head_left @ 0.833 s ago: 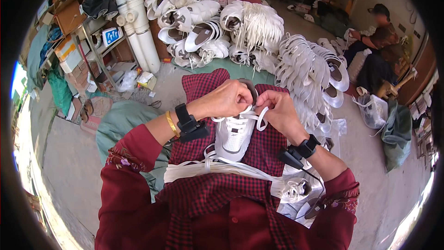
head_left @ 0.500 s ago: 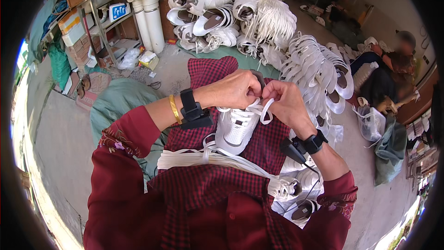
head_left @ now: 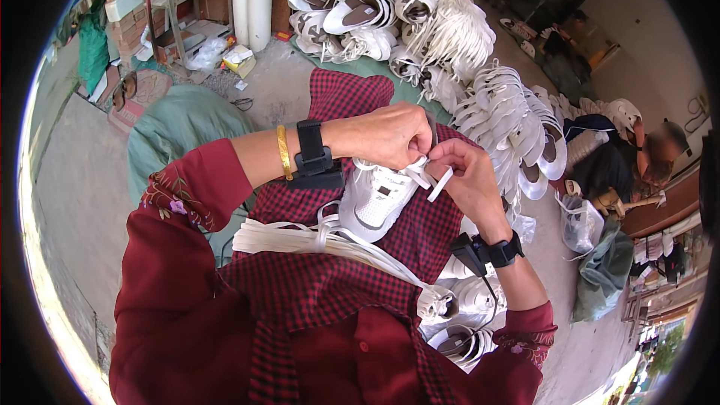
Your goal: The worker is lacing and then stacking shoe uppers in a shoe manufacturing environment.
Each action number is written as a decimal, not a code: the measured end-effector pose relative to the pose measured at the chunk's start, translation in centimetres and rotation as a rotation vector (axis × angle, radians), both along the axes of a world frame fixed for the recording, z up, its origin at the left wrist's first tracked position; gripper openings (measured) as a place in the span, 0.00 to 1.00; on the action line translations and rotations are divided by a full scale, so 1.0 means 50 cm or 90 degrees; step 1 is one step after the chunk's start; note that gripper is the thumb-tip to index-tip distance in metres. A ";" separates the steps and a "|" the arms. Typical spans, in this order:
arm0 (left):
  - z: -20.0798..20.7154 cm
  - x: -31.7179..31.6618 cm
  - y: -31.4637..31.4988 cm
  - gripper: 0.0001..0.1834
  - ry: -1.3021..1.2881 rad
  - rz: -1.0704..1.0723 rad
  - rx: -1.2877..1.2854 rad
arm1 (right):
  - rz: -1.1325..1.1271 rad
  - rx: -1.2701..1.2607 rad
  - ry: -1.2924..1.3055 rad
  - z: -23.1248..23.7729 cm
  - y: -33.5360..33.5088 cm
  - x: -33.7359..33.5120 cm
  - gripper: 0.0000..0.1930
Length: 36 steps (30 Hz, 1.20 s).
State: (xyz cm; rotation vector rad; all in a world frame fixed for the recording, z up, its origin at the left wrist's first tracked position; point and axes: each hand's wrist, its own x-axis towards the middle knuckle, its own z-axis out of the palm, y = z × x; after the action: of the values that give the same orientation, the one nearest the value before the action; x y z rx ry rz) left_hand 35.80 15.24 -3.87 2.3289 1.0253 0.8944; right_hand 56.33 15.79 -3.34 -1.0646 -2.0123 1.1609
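A white sneaker (head_left: 375, 199) rests on my lap, its toe pointing toward me. My left hand (head_left: 394, 135) is closed at the top of its lacing, fingertips pinching the white shoelace near the tongue. My right hand (head_left: 469, 176) comes in from the other side with thumb and finger pinched on the same shoelace (head_left: 440, 186), whose flat end sticks out below the fingers. Both hands' fingertips almost meet and hide the upper eyelets. Nearer my body, a tied bundle of white laces (head_left: 277, 238) lies across the checked apron (head_left: 330, 274).
Heaps of white shoes (head_left: 360, 15) and stacked shoe uppers (head_left: 499, 112) stand beyond my knees. More white shoes (head_left: 454, 345) lie by my right side. A shelf (head_left: 176, 19) is at far left; a green sack (head_left: 604, 270) and a seated person (head_left: 645, 157) are at right.
The view has shifted a little. Both hands stay at the shoe's top; the lace that curved in a loop by my right hand now shows as a short straight end.
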 end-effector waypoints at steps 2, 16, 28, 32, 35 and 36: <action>-0.001 0.001 -0.001 0.04 0.007 0.009 -0.017 | 0.004 0.034 0.006 0.007 -0.001 0.009 0.05; 0.070 -0.057 -0.034 0.04 0.016 0.119 0.087 | -0.064 -0.060 0.188 -0.017 -0.021 0.005 0.02; 0.010 -0.190 -0.101 0.06 -0.096 0.336 -0.027 | -0.021 -0.036 0.140 -0.024 -0.011 0.015 0.07; 0.006 -0.195 -0.124 0.09 -0.289 0.347 0.252 | -0.033 0.028 0.069 -0.002 -0.038 0.034 0.07; -0.010 -0.183 -0.156 0.06 -0.409 0.307 0.187 | -0.127 0.084 0.077 0.024 -0.019 0.042 0.13; -0.019 -0.178 -0.158 0.07 -0.455 0.258 0.113 | -0.083 0.147 0.076 0.039 -0.010 0.033 0.13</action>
State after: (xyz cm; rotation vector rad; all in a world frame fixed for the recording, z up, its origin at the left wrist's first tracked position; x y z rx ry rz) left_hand 26.88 7.37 -4.83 1.6904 1.1215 1.8590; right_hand 57.95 15.29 -1.39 -0.9709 -1.8994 0.8800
